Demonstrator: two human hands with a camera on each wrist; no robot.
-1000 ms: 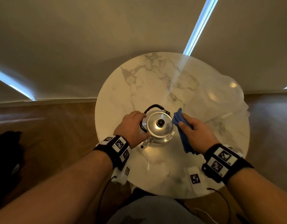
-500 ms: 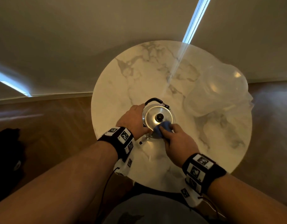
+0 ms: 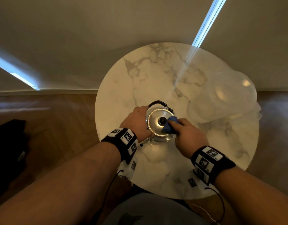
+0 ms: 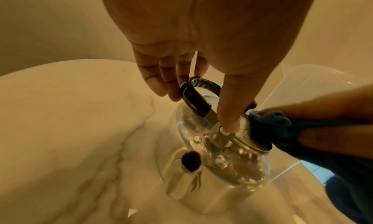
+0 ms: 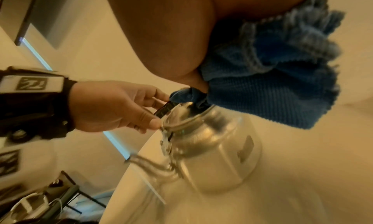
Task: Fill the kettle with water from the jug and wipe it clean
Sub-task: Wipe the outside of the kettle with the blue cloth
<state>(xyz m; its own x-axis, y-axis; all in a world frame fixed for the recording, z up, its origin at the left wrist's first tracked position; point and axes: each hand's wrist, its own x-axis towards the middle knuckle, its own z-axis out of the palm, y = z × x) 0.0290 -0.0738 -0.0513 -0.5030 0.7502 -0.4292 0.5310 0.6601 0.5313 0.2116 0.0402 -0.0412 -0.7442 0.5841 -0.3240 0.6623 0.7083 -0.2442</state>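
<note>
A shiny metal kettle [image 3: 156,125] with a black lid knob stands on the round marble table [image 3: 140,78], its spout [image 4: 189,163] pointing toward me. My left hand [image 3: 140,119] holds the kettle's top from the left, fingers on the folded-down black handle [image 4: 194,100] and thumb on the handle bracket. Bunched in my right hand [image 3: 187,135] is a blue cloth [image 3: 170,125], which it presses onto the lid's right side next to the knob. The clear jug [image 3: 221,98] stands at the table's right.
The table's near edge [image 3: 156,192] is just in front of my lap. Wooden floor [image 3: 58,119] surrounds the table, with a dark object [image 3: 8,151] lying on it at the far left. A pale wall [image 3: 107,38] rises behind.
My right hand carried the blue cloth from beside the kettle onto its lid and has slid it from the lid's near edge to the right of the knob. The left hand stayed on the kettle.
</note>
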